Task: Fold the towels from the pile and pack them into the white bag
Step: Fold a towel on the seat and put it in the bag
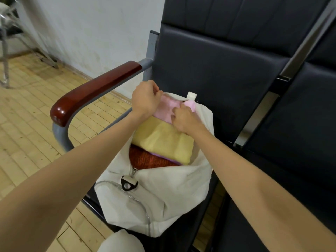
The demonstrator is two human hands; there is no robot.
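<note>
Fluffy cloth towels (pixel 163 140), glossy wooden armrest (pixel 94 90), seemingly canvas bag (pixel 172 193)

A row of dark padded seats with black leather-like cushions (pixel 227 73) stands against a scuffed, off-white painted wall (pixel 94 28), with a grey metal frame (pixel 61 132) and a glossy reddish-brown wooden armrest (pixel 94 90) at its left end. The floor is pale yellow wood parquet (pixel 27 113) laid in short strips. At the far left, the thin grey metal legs of another piece of furniture (pixel 5 57) stand blurred near the wall.
</note>
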